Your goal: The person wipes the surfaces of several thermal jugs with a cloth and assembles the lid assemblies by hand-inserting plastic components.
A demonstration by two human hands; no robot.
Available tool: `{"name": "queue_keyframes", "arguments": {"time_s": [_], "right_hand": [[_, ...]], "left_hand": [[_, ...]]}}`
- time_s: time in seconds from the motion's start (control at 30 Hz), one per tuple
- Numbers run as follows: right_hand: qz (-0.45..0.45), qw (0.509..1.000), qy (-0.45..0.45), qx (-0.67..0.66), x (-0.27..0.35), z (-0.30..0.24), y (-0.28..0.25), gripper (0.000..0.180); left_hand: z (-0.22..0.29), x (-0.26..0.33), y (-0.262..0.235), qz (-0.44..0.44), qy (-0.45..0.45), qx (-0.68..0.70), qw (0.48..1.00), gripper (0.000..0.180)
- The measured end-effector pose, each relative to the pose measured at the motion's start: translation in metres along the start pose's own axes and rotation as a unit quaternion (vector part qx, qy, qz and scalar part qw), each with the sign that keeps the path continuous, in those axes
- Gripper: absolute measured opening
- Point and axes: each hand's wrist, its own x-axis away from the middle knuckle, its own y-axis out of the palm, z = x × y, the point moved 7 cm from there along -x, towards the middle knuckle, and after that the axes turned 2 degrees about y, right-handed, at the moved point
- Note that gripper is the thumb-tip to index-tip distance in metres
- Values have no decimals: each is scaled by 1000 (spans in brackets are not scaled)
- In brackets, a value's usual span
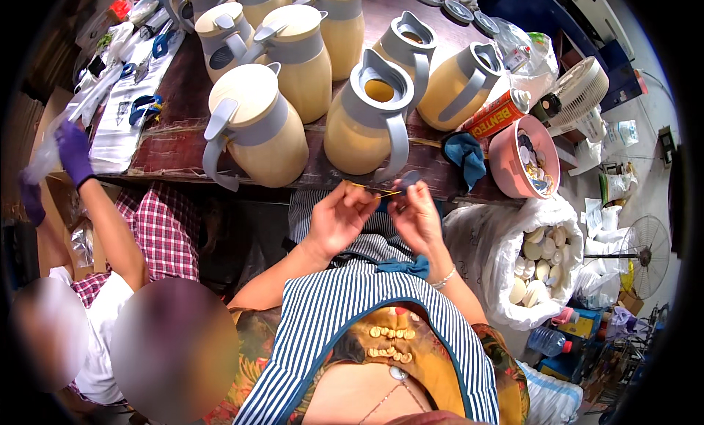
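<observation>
Both my hands meet in front of my apron, just off the near edge of the table. Closed in a pinch, my left hand (339, 218) holds one end of a thin yellow strip (374, 190). My right hand (416, 218) pinches a small dark grey round piece (405, 180), and the strip's other end reaches its fingers. Whether strip and piece are joined, I cannot tell. Right beyond my hands stands a cream jug (352, 143) with a grey collar and handle, its top uncovered. A lidded jug (268, 143) stands to its left.
More jugs (345, 36) crowd the table behind. To the right are a red can (493, 115), a blue cloth (465, 159), a pink tub (502, 161) of small parts and a white sack (477, 242) with cream lids. On the left, a co-worker's purple-gloved hand (73, 152) handles clear plastic.
</observation>
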Motion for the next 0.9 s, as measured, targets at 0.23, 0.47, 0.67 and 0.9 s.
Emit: {"name": "queue_keyframes", "arguments": {"time_s": [0.23, 0.47, 0.67, 0.9], "right_hand": [[-19, 990, -115, -81, -50, -25, 20, 12], [-151, 881, -357, 271, -19, -100, 140, 19], [-176, 636, -529, 534, 1, -106, 184, 41], [-78, 511, -577, 633, 8, -101, 192, 33]], "left_hand": [[34, -32, 13, 137, 144, -23, 980, 9], [42, -42, 139, -117, 339, -537, 764, 24], [55, -47, 165, -124, 233, -696, 668, 31], [60, -44, 213, -54, 469, -856, 208, 20]]}}
